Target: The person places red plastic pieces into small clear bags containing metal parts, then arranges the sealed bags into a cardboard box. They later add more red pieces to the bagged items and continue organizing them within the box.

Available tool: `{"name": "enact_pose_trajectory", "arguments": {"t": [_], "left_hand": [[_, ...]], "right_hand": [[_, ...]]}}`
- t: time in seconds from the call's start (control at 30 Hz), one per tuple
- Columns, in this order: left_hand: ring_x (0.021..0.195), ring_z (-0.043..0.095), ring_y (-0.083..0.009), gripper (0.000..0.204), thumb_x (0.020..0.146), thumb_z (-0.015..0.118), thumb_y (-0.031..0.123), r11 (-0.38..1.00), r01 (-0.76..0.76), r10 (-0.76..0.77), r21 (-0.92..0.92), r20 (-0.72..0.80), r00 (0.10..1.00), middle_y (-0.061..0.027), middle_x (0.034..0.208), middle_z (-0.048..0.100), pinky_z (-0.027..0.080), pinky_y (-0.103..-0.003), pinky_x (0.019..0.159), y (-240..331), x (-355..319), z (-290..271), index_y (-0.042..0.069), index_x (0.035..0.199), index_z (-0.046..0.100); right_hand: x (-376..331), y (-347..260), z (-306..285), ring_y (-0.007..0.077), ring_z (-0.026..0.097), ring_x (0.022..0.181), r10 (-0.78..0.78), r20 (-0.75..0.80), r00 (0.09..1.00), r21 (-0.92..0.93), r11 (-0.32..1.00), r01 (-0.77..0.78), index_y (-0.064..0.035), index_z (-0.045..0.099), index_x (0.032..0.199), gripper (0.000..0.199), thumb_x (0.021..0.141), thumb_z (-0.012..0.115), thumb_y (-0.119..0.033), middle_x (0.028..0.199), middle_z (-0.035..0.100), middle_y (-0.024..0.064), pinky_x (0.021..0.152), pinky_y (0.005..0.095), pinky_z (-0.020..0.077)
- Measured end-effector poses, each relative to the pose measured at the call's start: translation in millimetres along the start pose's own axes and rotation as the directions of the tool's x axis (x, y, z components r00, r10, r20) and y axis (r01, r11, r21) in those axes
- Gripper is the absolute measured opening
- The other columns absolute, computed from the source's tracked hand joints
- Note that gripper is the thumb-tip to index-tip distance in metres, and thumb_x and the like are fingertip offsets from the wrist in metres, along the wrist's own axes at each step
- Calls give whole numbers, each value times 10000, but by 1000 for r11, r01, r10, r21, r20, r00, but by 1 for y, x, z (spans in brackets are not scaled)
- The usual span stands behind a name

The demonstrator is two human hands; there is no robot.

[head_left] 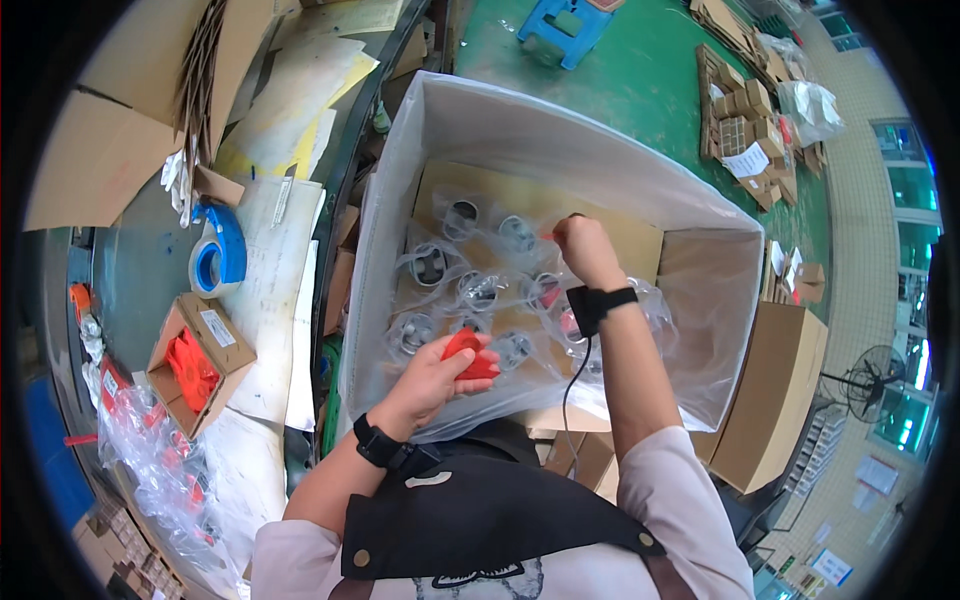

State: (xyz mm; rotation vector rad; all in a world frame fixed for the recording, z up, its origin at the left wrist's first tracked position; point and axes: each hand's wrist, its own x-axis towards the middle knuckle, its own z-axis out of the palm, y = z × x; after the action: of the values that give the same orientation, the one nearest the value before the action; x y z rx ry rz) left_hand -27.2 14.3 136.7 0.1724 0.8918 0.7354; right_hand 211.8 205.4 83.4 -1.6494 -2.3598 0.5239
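Note:
In front of me stands a large carton (560,115) lined with clear plastic film. Several round grey and dark parts (428,265), each in a clear plastic bag, lie on its cardboard bottom. My left hand (432,372), over the carton's near left part, is closed around flat, soft-looking red pieces (470,360); their exact kind is hard to tell. Farther in and to the right, my right hand (588,250) is closed in a pinch above the bagged parts. A bit of red (548,236) shows at its fingertips. Red also shows on a bagged part (547,290) below this hand.
Left of the carton, a workbench holds a blue tape dispenser (222,255), a small box of red pieces (190,370) and plastic bags with red items (160,450). A brown carton (770,400) stands at right. Beyond are a blue stool (568,30) and stacked boxes (745,120).

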Motion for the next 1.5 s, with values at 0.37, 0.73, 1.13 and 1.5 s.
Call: {"name": "enact_pose_trajectory", "arguments": {"t": [0.37,0.73,1.13,1.5], "left_hand": [[1037,610,-230,273,994,472,142,968,-91,75,-233,-75,994,-130,1097,596,535,-373,906,5,7,2,-6,1222,501],[941,582,-149,214,994,496,192,795,-214,192,-568,-99,976,-44,1032,592,497,-311,792,1,24,5,121,1193,530],[845,621,-144,242,909,658,186,929,-253,132,-270,-396,909,-32,969,624,481,-244,619,5,-4,-1,92,1100,544],[734,507,-71,274,877,697,303,910,-293,148,-292,-432,889,27,879,589,390,-220,572,-11,-11,-23,127,1047,576]], "right_hand": [[17,6,51,420,625,818,59,188,980,126,988,-84,-2,677,858,149,843,564,-99,873,649,245,738,466,506],[-77,-124,-29,112,629,788,-60,554,831,760,444,-474,19,598,1164,398,820,736,-128,890,675,93,679,265,518],[30,-93,19,362,658,797,69,-186,980,268,963,-16,16,672,962,248,848,673,-204,888,671,215,692,392,524],[-23,-151,2,151,625,572,13,585,811,553,725,-410,12,682,905,190,773,733,-114,704,674,65,562,306,497]]}}
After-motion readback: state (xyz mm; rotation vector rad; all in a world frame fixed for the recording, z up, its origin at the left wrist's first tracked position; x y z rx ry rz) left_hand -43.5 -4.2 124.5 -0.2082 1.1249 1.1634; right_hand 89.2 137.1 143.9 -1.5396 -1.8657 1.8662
